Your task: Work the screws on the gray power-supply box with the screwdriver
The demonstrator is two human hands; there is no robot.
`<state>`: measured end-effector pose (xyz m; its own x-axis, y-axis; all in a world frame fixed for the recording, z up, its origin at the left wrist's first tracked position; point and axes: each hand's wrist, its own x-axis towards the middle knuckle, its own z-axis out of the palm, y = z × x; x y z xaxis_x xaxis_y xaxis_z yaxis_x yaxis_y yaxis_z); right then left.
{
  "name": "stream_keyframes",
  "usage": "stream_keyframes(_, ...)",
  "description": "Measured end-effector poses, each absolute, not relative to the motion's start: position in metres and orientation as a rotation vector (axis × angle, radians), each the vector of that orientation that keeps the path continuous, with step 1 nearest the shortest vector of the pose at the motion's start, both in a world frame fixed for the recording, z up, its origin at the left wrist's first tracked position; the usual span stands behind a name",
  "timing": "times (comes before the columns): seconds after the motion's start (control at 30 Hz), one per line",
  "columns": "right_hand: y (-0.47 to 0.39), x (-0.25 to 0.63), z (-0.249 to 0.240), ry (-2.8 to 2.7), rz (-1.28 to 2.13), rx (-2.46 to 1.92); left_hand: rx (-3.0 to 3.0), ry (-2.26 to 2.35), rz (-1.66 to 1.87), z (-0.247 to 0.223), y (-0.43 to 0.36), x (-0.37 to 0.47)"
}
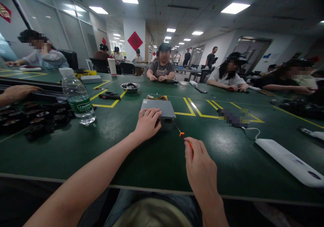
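Observation:
A grey metal computer power supply (164, 107) lies on the green table in front of me, its socket side facing me and its bundle of coloured wires (157, 97) at the far edge. My left hand (149, 123) grips the near left part of its casing, fingers over the top and thumb at the front side. In my right hand (201, 163) is a screwdriver (182, 135) with an orange and black handle. Its thin shaft points up and left, and the tip is at the near right corner of the power supply. Whether the tip sits in a screw I cannot tell.
A water bottle (79, 98) stands left, near black fans (37, 115) and another person's hand (20, 93). A metal bowl (130, 87) and a black-and-red tool (109, 96) lie beyond. At right are a white power bank (288, 159) and cable. Several people sit around.

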<state>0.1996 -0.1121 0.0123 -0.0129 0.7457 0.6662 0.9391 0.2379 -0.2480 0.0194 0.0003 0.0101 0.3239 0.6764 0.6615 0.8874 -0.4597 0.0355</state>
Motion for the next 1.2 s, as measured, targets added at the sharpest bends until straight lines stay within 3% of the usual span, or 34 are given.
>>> stream_keyframes(0.27, -0.113, 0.2, 0.003, -1.837, -0.204, -1.389, -2.265, -1.372, -0.829, 0.01, -0.003, 0.021)
stream_keyframes(0.5, -0.107, 0.211, 0.004, -1.701, -0.064, -1.52, -2.377, -1.163, -0.646, 0.012, -0.015, 0.033)
stream_keyframes(1.2, -0.108, 0.211, 0.014, -1.782, -0.151, -1.375, -2.325, -1.125, -0.475, 0.009, -0.019, 0.042)
